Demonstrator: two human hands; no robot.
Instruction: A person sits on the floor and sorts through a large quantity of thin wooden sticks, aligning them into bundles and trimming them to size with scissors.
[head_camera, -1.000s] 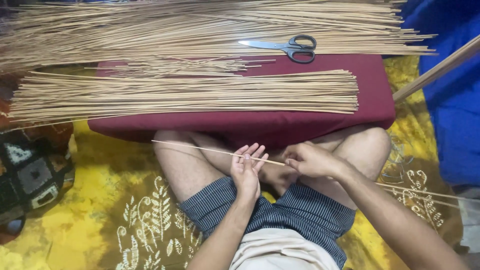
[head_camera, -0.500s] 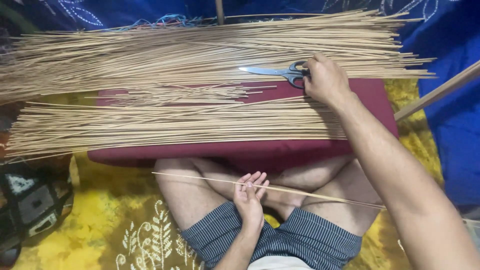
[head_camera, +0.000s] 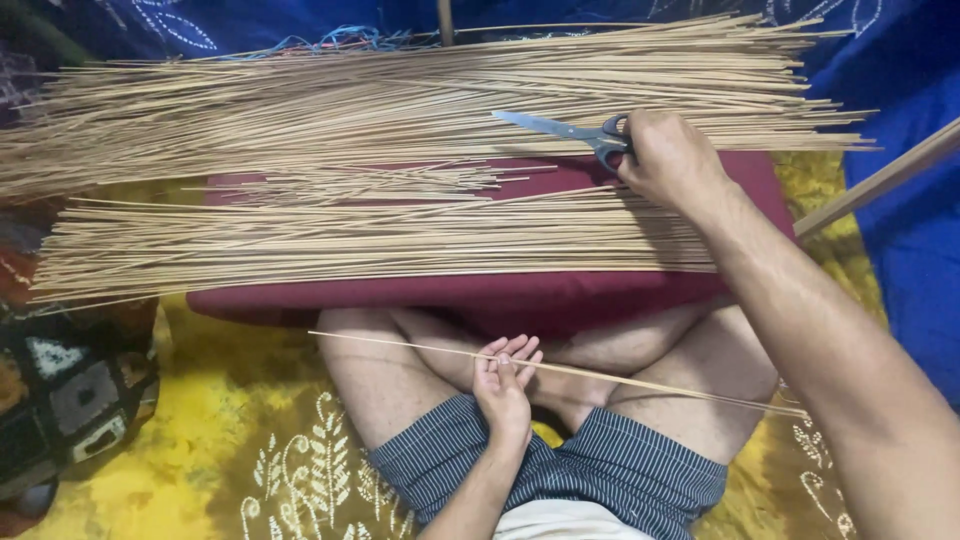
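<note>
My left hand (head_camera: 505, 381) sits over my crossed legs and pinches one long thin stick (head_camera: 400, 347) that runs from left to lower right across my lap. My right hand (head_camera: 668, 158) reaches forward over the dark red cushion (head_camera: 480, 295) and grips the black handles of a pair of scissors (head_camera: 565, 132), whose blades point left and are lifted slightly off the sticks. A near bundle of thin sticks (head_camera: 350, 240) lies across the cushion just below that hand. A larger heap of sticks (head_camera: 380, 100) lies behind it.
A yellow patterned cloth (head_camera: 230, 440) covers the floor under me. Blue fabric (head_camera: 915, 230) lies at the right and along the back. A thick wooden rod (head_camera: 880, 180) slants in from the right. A dark patterned cushion (head_camera: 70, 390) sits at the left.
My right hand left the single stick in my lap, reached forward to the scissors and closed on their handles, now lifting them a little. My left hand kept hold of the stick.
</note>
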